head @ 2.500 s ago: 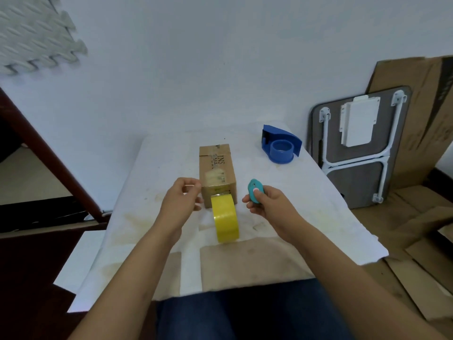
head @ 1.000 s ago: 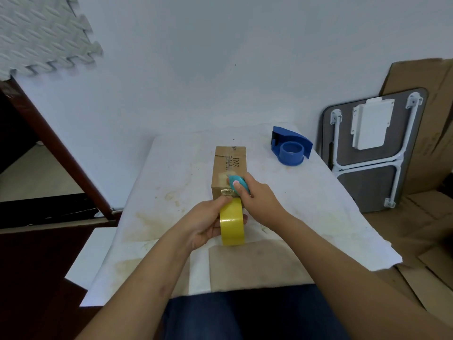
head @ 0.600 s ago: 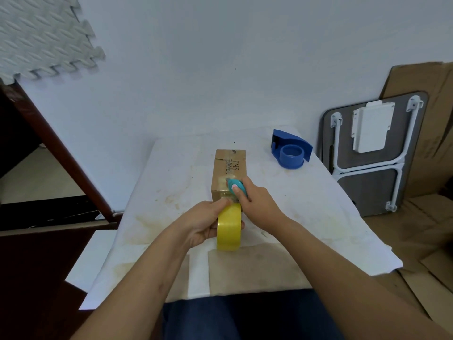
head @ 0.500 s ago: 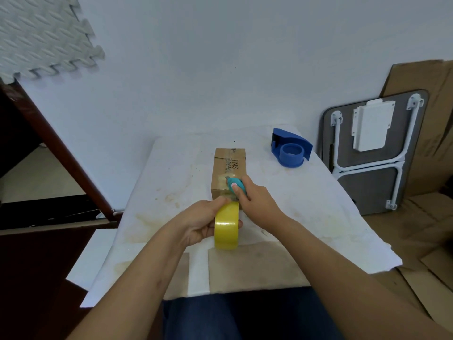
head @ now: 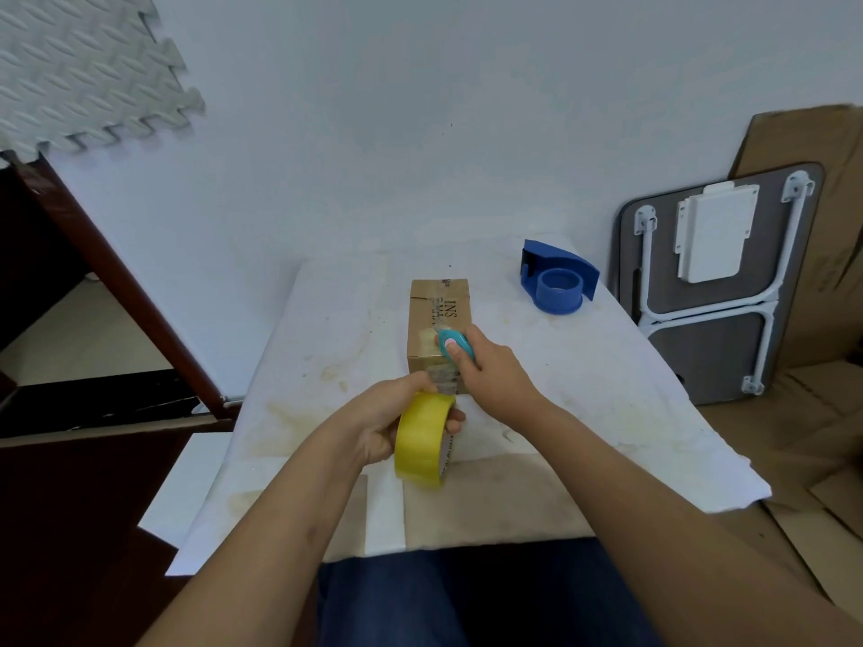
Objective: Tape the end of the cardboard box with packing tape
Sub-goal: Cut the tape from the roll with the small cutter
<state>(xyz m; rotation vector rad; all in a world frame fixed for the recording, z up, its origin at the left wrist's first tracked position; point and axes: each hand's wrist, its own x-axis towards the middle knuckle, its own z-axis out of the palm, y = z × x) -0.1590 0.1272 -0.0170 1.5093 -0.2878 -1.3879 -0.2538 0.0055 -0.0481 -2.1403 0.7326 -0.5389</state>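
From the head camera, the left hand (head: 373, 424) is curled tight around a yellow tape roll (head: 422, 438). Its fingers wrap over the roll, and one fingertip pokes out on the far side. The roll stands on its edge, just below the near end of the cardboard box (head: 439, 331).

A strip of clear tape (head: 443, 376) runs from the top of the roll, by the left thumb, up onto that near end of the box.

The right hand (head: 495, 375) is closed around a small teal cutter (head: 452, 343). The thumb presses on top of it. The cutter's tip sits over the top of the box, right by the near edge, but I cannot tell if it touches.

The box lies on a white table (head: 583, 389), just past both sets of fingers. A blue tape holder (head: 558, 284) sits well beyond the right fingers, off to the right.
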